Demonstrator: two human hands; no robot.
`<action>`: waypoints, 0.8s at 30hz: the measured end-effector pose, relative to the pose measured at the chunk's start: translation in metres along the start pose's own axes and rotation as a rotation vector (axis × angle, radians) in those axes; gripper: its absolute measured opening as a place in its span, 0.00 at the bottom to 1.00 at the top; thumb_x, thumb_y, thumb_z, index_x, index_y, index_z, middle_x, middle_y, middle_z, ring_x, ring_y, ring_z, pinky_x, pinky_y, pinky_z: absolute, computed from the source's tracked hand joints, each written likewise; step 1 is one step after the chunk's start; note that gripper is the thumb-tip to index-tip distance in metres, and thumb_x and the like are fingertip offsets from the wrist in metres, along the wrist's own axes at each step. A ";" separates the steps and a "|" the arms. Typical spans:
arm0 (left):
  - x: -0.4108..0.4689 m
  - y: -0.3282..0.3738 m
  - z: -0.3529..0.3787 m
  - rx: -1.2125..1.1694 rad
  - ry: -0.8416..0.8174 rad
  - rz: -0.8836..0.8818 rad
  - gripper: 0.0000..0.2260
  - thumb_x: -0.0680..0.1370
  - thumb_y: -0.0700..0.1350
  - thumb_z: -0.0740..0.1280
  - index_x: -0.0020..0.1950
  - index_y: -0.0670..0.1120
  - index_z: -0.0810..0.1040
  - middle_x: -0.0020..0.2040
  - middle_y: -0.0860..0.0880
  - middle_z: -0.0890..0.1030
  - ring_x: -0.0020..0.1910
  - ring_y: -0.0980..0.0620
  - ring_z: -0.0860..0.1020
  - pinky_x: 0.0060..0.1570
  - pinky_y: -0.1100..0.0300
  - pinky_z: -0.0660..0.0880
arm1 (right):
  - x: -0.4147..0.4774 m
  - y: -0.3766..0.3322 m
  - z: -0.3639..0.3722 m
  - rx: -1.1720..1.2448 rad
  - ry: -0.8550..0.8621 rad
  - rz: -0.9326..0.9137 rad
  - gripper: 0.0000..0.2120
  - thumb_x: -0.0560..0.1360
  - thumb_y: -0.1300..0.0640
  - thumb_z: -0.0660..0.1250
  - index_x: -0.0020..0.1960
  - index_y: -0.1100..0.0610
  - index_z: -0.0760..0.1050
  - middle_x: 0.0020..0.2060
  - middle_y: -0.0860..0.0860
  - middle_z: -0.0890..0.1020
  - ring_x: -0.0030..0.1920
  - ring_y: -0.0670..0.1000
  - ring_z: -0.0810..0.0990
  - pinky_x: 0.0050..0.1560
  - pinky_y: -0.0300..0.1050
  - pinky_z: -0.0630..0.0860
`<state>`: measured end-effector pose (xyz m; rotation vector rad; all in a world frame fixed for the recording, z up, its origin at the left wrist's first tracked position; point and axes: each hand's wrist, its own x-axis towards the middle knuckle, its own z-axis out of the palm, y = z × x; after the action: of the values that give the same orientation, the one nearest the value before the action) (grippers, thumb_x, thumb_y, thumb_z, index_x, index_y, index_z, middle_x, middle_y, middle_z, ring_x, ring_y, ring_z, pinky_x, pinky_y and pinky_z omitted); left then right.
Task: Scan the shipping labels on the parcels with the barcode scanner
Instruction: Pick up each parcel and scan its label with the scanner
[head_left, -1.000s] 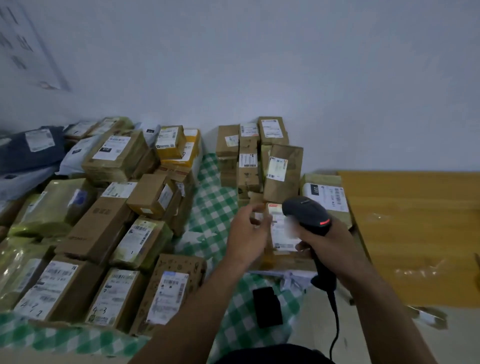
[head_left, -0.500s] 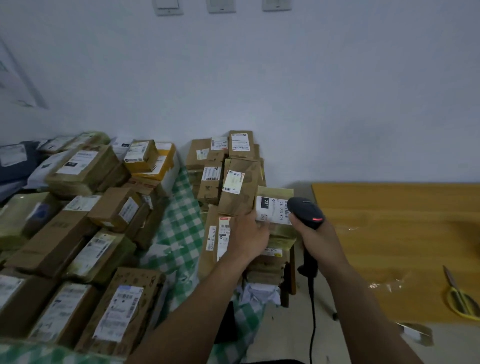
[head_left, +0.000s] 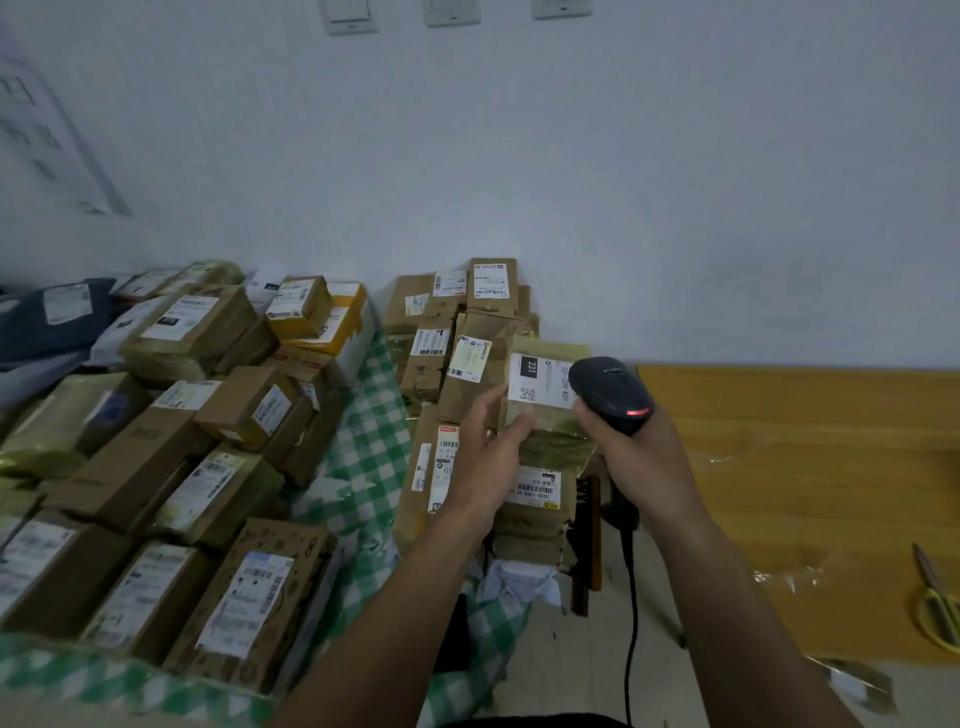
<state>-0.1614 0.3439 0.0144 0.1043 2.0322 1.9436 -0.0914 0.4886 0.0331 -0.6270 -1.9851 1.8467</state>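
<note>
Wooden surface (head_left: 805, 467) stretches right of the stack (head_left: 535, 525).
My left hand (head_left: 488, 457) grips a parcel (head_left: 550, 447) by its edge; right hand (head_left: 644, 457) clasps the scanner (head_left: 613, 389).

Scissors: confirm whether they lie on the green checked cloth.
No, the scissors lie on the bare wooden table at the right edge of the view.

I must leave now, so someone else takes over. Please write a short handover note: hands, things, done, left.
Left hand holds a parcel upright, label facing the camera.
Right hand grips the scanner, its head at the label's right edge.
Done: cannot tell which parcels are scanned.
Left: scan this label, then probably the pile on the left.
</note>
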 end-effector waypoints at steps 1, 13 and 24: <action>-0.002 0.002 0.000 -0.049 0.013 0.010 0.12 0.81 0.53 0.70 0.63 0.66 0.76 0.66 0.58 0.78 0.60 0.58 0.80 0.56 0.55 0.79 | -0.001 -0.004 0.000 -0.010 0.005 -0.025 0.10 0.75 0.49 0.77 0.52 0.35 0.81 0.47 0.37 0.86 0.52 0.46 0.85 0.58 0.62 0.82; -0.006 0.007 -0.056 -0.060 -0.041 0.083 0.44 0.72 0.37 0.79 0.77 0.68 0.62 0.64 0.56 0.81 0.61 0.59 0.80 0.56 0.53 0.81 | -0.008 -0.031 0.021 -0.044 -0.235 -0.084 0.20 0.74 0.49 0.78 0.64 0.43 0.76 0.50 0.33 0.84 0.54 0.37 0.83 0.61 0.56 0.82; -0.005 0.020 -0.129 0.032 0.279 0.179 0.51 0.70 0.39 0.82 0.78 0.73 0.57 0.72 0.55 0.76 0.70 0.51 0.76 0.66 0.39 0.76 | -0.001 -0.049 0.053 -0.191 -0.470 -0.180 0.16 0.74 0.46 0.78 0.53 0.31 0.74 0.45 0.30 0.84 0.49 0.36 0.83 0.52 0.45 0.81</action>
<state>-0.1967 0.2208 0.0377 0.0236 2.3014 2.1365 -0.1224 0.4414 0.0773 -0.0495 -2.4399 1.8281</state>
